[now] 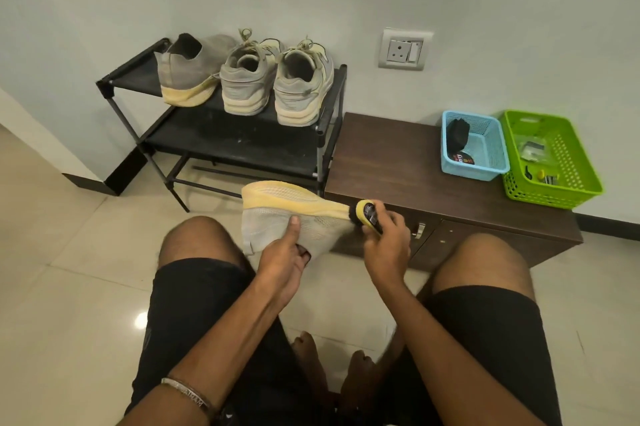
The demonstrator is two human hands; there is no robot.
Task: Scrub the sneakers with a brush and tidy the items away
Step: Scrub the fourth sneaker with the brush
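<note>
Left hand (pixel 287 252) grasps grey sneaker (pixel 294 217) at collar, thumb across mesh, sole turned up and far, presenting toe to bristles. Right hand (pixel 384 238) clenched round yellow brush (pixel 367 212), bristles touching toe edge. Scrubbing judged under way. Three sneakers wait on black rack (pixel 221 134), far left. Glossy tile floor; brown cabinet (pixel 398 166) right, two baskets on top.

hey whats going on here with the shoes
A seated person is scrubbing a sneaker. The left hand grips it at the opening, sole turned up, while the right hand holds a brush against its toe end. Three more sneakers sit on the top shelf of the shoe rack.
</note>
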